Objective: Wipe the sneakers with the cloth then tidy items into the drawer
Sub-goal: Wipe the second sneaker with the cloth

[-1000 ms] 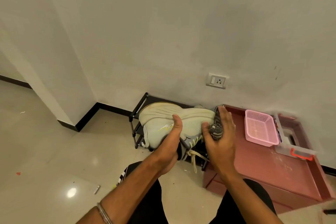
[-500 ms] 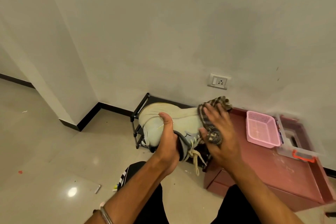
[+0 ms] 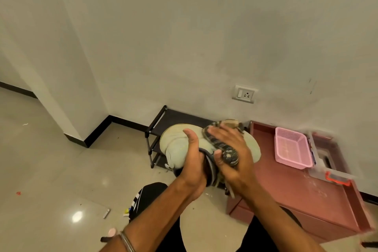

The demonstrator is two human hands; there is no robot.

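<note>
While gripped: pale sneaker (image 3: pixel 180 145), patterned cloth (image 3: pixel 229 154).

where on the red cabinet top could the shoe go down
Bare patch: the red wooden cabinet top, near the front edge, below the pink plastic basket. Crowded: back right, where basket and clear orange-latched box sit.

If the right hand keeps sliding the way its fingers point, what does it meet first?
Probably the wall: the right hand presses the cloth on the sneaker, fingers aimed up-left. Depth unclear.
</note>
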